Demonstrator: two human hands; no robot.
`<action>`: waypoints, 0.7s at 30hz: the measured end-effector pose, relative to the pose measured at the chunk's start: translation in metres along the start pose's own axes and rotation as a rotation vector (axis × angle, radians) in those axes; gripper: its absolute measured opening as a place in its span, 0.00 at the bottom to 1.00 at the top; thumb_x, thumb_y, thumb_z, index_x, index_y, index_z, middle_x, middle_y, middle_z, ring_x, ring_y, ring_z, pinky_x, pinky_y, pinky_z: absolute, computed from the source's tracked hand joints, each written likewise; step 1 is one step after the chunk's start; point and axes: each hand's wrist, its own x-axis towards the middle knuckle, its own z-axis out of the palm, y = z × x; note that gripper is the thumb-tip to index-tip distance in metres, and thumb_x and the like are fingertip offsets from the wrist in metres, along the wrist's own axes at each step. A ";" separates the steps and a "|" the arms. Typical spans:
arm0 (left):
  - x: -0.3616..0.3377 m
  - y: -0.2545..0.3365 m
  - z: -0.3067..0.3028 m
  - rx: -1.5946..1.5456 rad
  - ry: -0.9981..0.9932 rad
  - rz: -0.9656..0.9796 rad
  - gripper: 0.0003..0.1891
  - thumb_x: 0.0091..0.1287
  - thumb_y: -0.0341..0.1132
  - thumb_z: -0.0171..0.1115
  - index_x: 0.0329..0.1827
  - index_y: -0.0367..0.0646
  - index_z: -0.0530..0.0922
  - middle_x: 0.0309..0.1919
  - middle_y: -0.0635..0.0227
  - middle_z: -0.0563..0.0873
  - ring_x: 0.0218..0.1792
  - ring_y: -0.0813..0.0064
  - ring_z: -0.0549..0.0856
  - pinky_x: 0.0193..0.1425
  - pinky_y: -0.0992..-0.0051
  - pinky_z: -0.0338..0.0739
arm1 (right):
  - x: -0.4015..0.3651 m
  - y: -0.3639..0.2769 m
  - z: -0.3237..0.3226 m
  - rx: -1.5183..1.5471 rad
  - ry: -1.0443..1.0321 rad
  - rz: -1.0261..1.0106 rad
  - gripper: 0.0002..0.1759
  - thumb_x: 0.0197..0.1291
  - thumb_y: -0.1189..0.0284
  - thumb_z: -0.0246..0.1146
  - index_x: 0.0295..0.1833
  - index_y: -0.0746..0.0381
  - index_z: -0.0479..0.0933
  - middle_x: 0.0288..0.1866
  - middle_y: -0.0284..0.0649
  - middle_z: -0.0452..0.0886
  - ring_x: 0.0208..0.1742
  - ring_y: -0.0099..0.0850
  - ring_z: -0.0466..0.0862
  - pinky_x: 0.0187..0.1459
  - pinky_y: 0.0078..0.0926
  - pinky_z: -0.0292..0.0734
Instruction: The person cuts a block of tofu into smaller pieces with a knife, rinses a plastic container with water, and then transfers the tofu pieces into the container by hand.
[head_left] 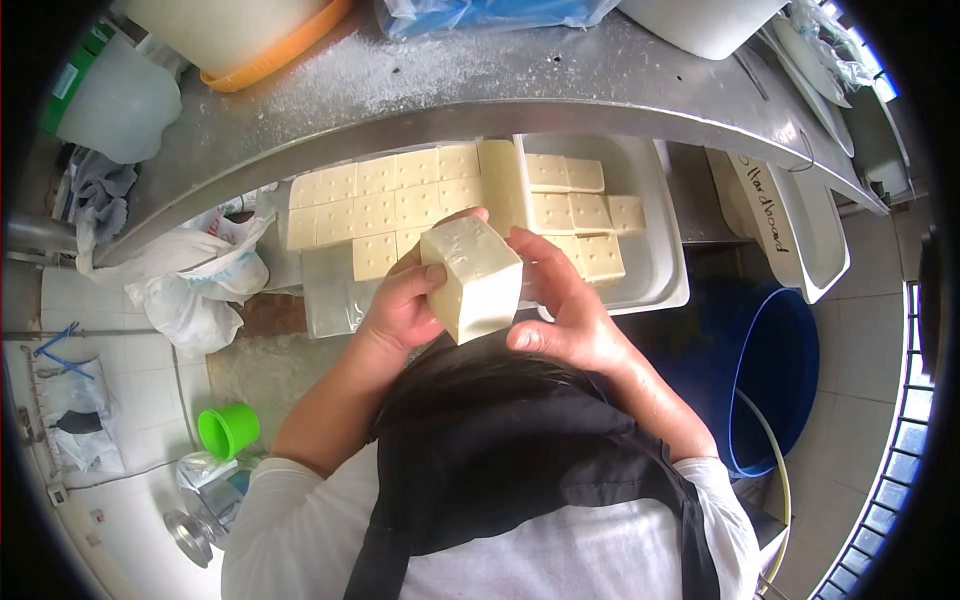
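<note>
A pale cream block (472,275) is held up in front of the black apron, tilted with a corner toward me. My left hand (405,300) grips it from the left, thumb on its near side. On its right side my right hand (560,305) has its fingers and thumb spread apart, close beside the block. Beyond the hands, rows of similar dimpled blocks (375,212) lie on the left, with one taller piece (503,180) at their right end. More blocks (572,210) sit inside a white tray (672,250).
A metal shelf (450,85) dusted with white powder overhangs the blocks. Plastic bags (195,285) hang at left, above a green cup (229,431). A white bin with handwriting (775,215) is at right, near a blue barrel (775,380) holding a hose.
</note>
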 end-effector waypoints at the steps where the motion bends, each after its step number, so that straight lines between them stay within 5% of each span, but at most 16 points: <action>1: 0.001 0.000 -0.001 0.020 0.003 0.015 0.43 0.70 0.39 0.73 0.86 0.37 0.62 0.70 0.56 0.81 0.70 0.61 0.83 0.75 0.61 0.77 | -0.001 -0.006 0.007 -0.013 0.003 0.000 0.68 0.55 0.51 0.85 0.88 0.67 0.49 0.81 0.49 0.67 0.76 0.40 0.75 0.76 0.46 0.72; 6: 0.007 0.005 0.008 0.072 0.004 0.077 0.40 0.74 0.40 0.70 0.85 0.37 0.62 0.70 0.58 0.82 0.69 0.63 0.83 0.74 0.62 0.79 | 0.003 -0.005 0.016 -0.113 0.044 -0.057 0.68 0.56 0.51 0.85 0.87 0.68 0.49 0.75 0.51 0.73 0.75 0.42 0.77 0.74 0.46 0.75; 9: 0.006 0.004 0.010 -0.003 0.192 -0.025 0.29 0.85 0.45 0.55 0.82 0.40 0.67 0.69 0.58 0.83 0.66 0.63 0.85 0.68 0.58 0.83 | 0.010 -0.002 0.009 -0.076 0.119 -0.118 0.70 0.55 0.47 0.84 0.87 0.69 0.48 0.77 0.53 0.69 0.74 0.43 0.77 0.72 0.45 0.76; 11: 0.004 0.007 0.012 -0.005 0.226 -0.162 0.27 0.85 0.46 0.54 0.80 0.41 0.69 0.68 0.58 0.84 0.65 0.63 0.86 0.66 0.56 0.84 | 0.013 -0.005 0.002 -0.094 0.175 -0.113 0.71 0.56 0.41 0.81 0.88 0.69 0.48 0.80 0.55 0.64 0.73 0.43 0.77 0.71 0.43 0.76; 14: 0.006 0.007 0.006 0.106 0.252 -0.379 0.27 0.86 0.53 0.53 0.75 0.42 0.73 0.64 0.59 0.86 0.61 0.63 0.88 0.60 0.55 0.87 | 0.017 -0.009 -0.012 -0.046 0.129 0.127 0.59 0.69 0.40 0.71 0.86 0.71 0.54 0.77 0.57 0.72 0.72 0.42 0.78 0.69 0.38 0.76; 18: 0.006 0.004 0.010 0.324 0.344 -0.471 0.34 0.85 0.64 0.45 0.74 0.43 0.75 0.58 0.60 0.88 0.54 0.66 0.90 0.54 0.60 0.89 | 0.019 -0.010 -0.005 0.213 0.202 0.572 0.39 0.79 0.56 0.66 0.82 0.70 0.64 0.70 0.52 0.80 0.67 0.38 0.84 0.67 0.41 0.81; 19: 0.006 0.004 0.009 0.331 0.338 -0.485 0.34 0.85 0.65 0.45 0.73 0.43 0.75 0.57 0.60 0.89 0.52 0.67 0.91 0.53 0.61 0.89 | 0.015 0.034 -0.016 0.518 0.223 0.515 0.31 0.81 0.61 0.63 0.78 0.68 0.69 0.68 0.50 0.82 0.66 0.39 0.85 0.65 0.43 0.84; 21: 0.005 0.005 0.008 0.334 0.332 -0.498 0.34 0.85 0.65 0.46 0.72 0.43 0.75 0.55 0.60 0.89 0.49 0.67 0.91 0.53 0.62 0.89 | 0.010 0.033 -0.011 0.652 0.261 0.522 0.29 0.81 0.61 0.61 0.77 0.68 0.70 0.68 0.50 0.82 0.66 0.39 0.85 0.64 0.44 0.84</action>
